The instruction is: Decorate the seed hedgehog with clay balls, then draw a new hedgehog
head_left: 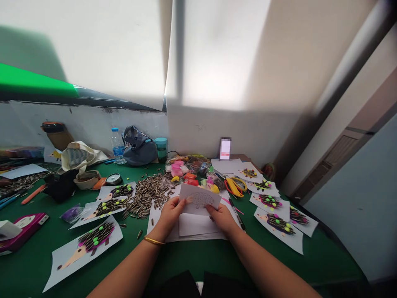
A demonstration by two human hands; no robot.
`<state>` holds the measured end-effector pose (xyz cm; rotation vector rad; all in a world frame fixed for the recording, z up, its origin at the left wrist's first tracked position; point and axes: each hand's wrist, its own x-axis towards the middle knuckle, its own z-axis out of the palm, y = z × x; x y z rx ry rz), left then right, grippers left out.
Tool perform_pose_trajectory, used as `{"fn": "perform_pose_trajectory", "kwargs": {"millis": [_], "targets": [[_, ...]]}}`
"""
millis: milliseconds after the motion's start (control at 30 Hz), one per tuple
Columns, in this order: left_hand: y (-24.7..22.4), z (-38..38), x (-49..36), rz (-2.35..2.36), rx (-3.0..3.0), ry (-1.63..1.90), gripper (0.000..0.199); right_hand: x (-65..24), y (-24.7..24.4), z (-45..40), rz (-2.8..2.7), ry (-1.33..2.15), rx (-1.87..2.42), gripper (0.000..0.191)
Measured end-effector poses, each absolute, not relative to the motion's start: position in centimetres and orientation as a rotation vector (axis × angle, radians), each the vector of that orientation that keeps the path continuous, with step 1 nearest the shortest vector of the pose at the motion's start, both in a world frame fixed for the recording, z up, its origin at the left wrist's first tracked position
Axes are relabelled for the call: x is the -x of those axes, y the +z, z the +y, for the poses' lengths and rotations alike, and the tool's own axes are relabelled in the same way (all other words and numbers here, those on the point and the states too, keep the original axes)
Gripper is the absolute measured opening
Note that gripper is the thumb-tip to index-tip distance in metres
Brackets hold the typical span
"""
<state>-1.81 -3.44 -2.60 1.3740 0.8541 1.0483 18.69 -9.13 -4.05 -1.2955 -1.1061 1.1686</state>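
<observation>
A person stood at a green table (192,265) and held up a sheet of white paper (199,199) with both hands. The sheet had a faint drawing of a hedgehog on it, and it stood a little tilted, just above a stack of white paper (198,224). The left hand (171,215) had its fingers close together and pinched the left edge of the sheet. The right hand (220,218) had its fingers pressed together at the lower right edge. I could not tell just where each thumb sat. Holding the sheet by its edges seemed to keep the fingers off the drawing.

Just left of the left fingers lay a big heap of striped sunflower seeds (149,194), close enough to reach easily. Past the right fingers were yellow-handled scissors (234,187), and beyond the fingertips sat bags of colored clay (186,169). Finished hedgehog pictures (279,221) were spread out on both sides of the hands, maybe so they would not stick together. They had seeds for spikes and little green and yellow dots.

Far past the fingers stood a water bottle (117,145) with a blue label, but I could not read it. A phone (225,149) leaned by the wall, and its screen was blurred.
</observation>
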Motion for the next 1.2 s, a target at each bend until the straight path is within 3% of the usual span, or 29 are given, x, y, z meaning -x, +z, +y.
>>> {"fn": "perform_pose_trajectory", "kwargs": {"millis": [300,500,933,1100,1200], "targets": [[-2.6,-3.7,1.9,0.807,-1.385,1.265,0.044,-18.8,-4.5,-8.9,-1.093,1.156,1.319,0.053],[-2.9,-3.7,1.6,0.837,-1.584,1.270,0.026,-18.8,-4.4,-8.9,-1.092,1.160,1.305,0.051],[-3.7,-3.3,1.4,0.856,-1.438,1.287,0.024,-18.7,-4.4,-8.9,-1.106,1.153,1.291,0.050],[-3.8,-3.0,1.7,0.871,-1.464,1.308,0.034,-18.7,-4.4,-8.9,-1.080,1.145,1.285,0.052],[-3.4,-3.1,1.7,0.905,-1.482,1.297,0.025,-18.7,-4.3,-8.9,-1.058,1.152,1.279,0.052]]}}
